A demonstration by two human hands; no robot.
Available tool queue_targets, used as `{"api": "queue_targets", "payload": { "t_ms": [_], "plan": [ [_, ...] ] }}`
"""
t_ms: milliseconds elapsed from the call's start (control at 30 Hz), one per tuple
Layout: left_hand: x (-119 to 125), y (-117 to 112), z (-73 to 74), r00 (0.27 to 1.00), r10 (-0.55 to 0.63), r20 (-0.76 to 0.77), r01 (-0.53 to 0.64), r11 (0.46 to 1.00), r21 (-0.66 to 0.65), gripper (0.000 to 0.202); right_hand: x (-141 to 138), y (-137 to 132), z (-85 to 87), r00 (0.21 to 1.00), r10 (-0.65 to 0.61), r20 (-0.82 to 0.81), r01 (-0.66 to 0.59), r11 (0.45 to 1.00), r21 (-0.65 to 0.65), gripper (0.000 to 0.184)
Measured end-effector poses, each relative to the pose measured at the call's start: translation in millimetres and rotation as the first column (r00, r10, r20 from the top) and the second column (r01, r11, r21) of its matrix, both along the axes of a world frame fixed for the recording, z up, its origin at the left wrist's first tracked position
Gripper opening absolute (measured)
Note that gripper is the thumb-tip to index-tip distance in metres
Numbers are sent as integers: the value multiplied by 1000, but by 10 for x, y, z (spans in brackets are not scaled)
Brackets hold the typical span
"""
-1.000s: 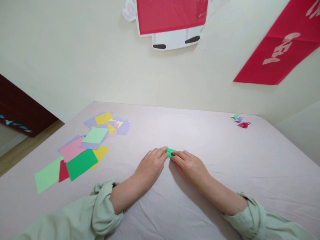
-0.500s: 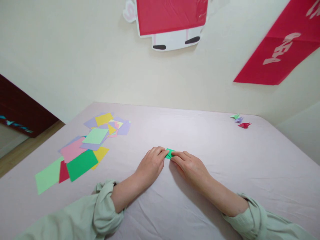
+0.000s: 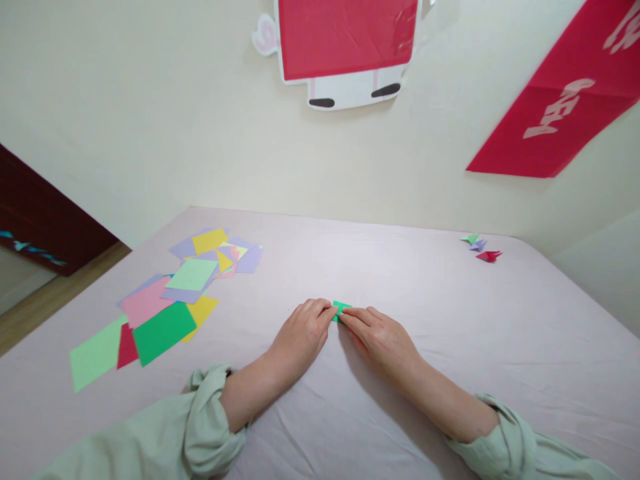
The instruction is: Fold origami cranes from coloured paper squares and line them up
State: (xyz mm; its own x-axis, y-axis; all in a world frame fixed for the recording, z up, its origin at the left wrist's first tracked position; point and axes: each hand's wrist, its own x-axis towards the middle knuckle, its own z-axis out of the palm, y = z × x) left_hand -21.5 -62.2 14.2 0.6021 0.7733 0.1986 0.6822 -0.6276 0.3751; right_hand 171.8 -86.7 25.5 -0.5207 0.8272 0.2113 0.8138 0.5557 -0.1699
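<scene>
A small folded green paper lies on the pale pink cloth in the middle of the table. My left hand rests palm down beside it, fingertips pressed onto its left edge. My right hand lies on the other side, its fingers pinching and pressing the paper's right edge. Most of the paper is hidden under the fingertips of both hands. Both sleeves are pale green and rolled up.
A loose heap of coloured paper squares lies at the left: green, yellow, pink, lilac, red. Three small folded paper figures sit at the far right by the wall. Red banners hang on the wall.
Both hands have shifted slightly toward me and closed in over the green paper, so less of it shows. The camera has tipped a little.
</scene>
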Motion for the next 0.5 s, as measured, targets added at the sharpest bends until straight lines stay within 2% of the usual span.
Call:
{"api": "queue_targets", "payload": {
  "t_ms": [200, 500],
  "plan": [
    [0, 7, 0, 1000, -5, 14, 5, 1000, -15, 40, -5, 3, 13, 1000, 4, 29, -5, 999, 32, 25],
    [-67, 49, -37, 977, 8, 212, 8, 997, -74, 35, -6, 11, 2, 1000, -6, 30, 6, 1000, 2, 27]
  ]
}}
